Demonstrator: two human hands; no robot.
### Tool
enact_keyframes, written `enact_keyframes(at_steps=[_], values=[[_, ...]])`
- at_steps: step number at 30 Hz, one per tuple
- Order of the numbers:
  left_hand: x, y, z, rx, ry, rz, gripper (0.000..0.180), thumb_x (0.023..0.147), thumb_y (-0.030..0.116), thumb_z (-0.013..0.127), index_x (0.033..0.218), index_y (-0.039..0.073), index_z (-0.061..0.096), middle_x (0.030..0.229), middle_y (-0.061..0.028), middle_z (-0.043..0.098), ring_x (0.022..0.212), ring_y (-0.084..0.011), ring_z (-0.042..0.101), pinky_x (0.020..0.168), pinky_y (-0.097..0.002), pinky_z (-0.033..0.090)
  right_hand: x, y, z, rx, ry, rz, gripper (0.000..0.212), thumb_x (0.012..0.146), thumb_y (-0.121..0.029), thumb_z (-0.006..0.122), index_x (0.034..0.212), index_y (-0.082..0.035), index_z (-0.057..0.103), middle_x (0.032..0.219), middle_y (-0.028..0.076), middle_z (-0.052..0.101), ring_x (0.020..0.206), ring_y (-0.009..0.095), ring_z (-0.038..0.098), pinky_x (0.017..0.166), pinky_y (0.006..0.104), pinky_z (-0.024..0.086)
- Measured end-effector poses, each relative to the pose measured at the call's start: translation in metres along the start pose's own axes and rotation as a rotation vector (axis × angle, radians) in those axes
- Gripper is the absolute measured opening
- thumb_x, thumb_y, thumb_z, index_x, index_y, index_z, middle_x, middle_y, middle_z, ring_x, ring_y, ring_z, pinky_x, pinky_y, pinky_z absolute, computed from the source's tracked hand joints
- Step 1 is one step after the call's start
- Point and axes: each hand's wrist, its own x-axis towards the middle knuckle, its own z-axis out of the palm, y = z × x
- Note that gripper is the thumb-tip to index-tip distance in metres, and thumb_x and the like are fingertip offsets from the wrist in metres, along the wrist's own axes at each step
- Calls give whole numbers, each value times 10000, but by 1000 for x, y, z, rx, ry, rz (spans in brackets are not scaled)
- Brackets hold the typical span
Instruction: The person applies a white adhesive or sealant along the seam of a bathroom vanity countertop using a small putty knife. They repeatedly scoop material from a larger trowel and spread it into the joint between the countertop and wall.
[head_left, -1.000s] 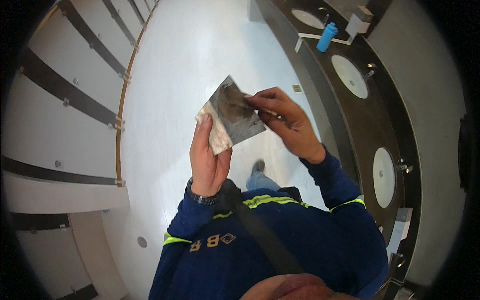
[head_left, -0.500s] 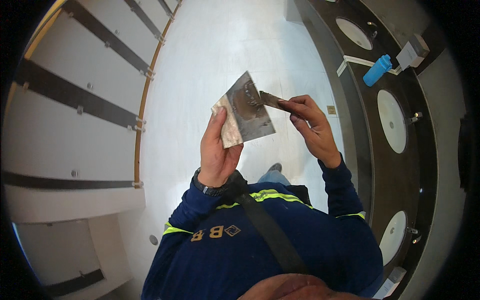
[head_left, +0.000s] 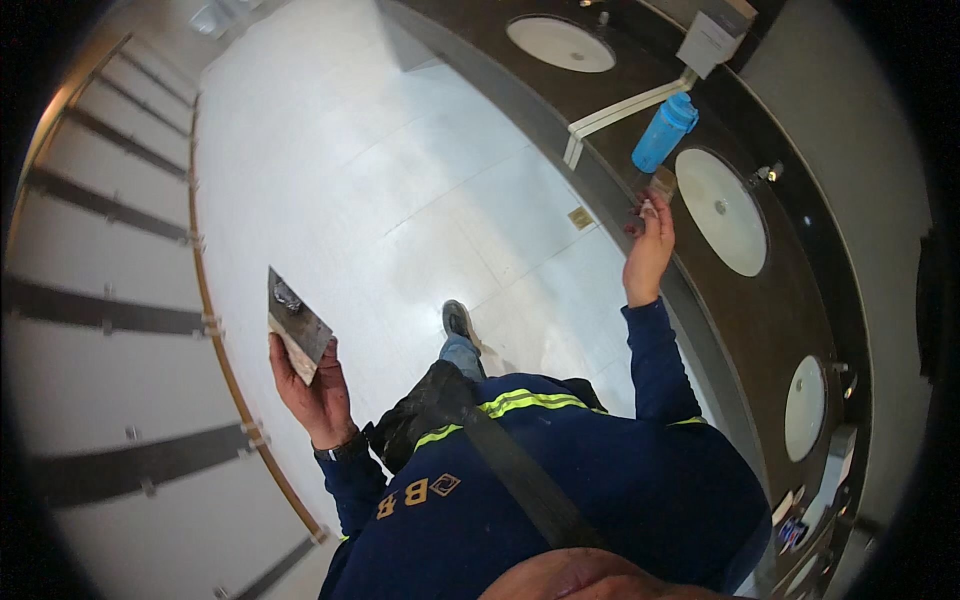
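At the left, my left hand grips a flat metal plate by its pale, tape-like edge. A lump of dark, shiny paste sits on the plate's grey face. My right hand is stretched out to the right, over the front edge of the dark counter. Its fingers are closed on a small putty knife, whose blade looks brownish and slightly blurred. Just beyond the blade a blue bottle stands on the counter, close to a white oval sink.
The dark counter runs along the right with several sinks and taps. A white box stands farther back, and small items lie near its close end. Pale stall panels line the left. Light tiles cover the floor.
My hands have moved apart: the plate has gone left and lower, and the putty knife has left it toward the counter. The view has turned, and my foot shows farther forward.
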Motion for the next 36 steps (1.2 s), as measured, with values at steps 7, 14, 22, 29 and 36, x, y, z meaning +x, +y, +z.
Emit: enact_keyframes(at_steps=[7, 14, 22, 29, 36], values=[[219, -24, 18, 143, -28, -70, 370, 1084, 319, 472, 1339, 70, 571, 1270, -83, 673, 1110, -223, 676, 910, -418, 581, 99, 116, -48, -660, 620, -17, 585, 917, -256, 712, 1387, 55, 555, 1320, 213, 618, 1170, 314, 614, 1042, 398, 449], [377, -85, 72, 181, -306, -315, 442, 1096, 341, 434, 1431, 59, 497, 1420, -82, 562, 1304, -222, 530, 1114, -424, 418, 81, 146, -57, -388, 644, 160, 457, 959, -177, 634, 1351, 54, 584, 1221, 192, 629, 1088, 263, 625, 843, 342, 528], [486, -235, 126, 263, -297, -501, 409, 1083, 315, 478, 1402, 66, 533, 1346, -69, 605, 1226, -208, 559, 1044, -405, 439, 144, 170, -35, -1051, 733, -82, 863, 805, -271, 847, 1478, 59, 420, 1365, 251, 483, 1237, 379, 536, 1049, 455, 446], [563, -348, 198, 424, -437, -799, 422, 1077, 280, 484, 1424, 39, 500, 1362, -89, 607, 1237, -220, 587, 1074, -396, 450, 234, 222, -24, -814, 955, 35, 1013, 697, -357, 919, 1471, 52, 410, 1450, 292, 420, 1312, 437, 482, 1102, 495, 415], [601, -496, 266, 488, -656, -1149, 421, 1083, 267, 464, 1438, 41, 488, 1404, -98, 596, 1275, -225, 583, 1096, -388, 453, 257, 226, -31, -939, 928, 13, 928, 669, -349, 925, 1386, 37, 479, 1375, 251, 515, 1253, 442, 529, 1090, 484, 414]])
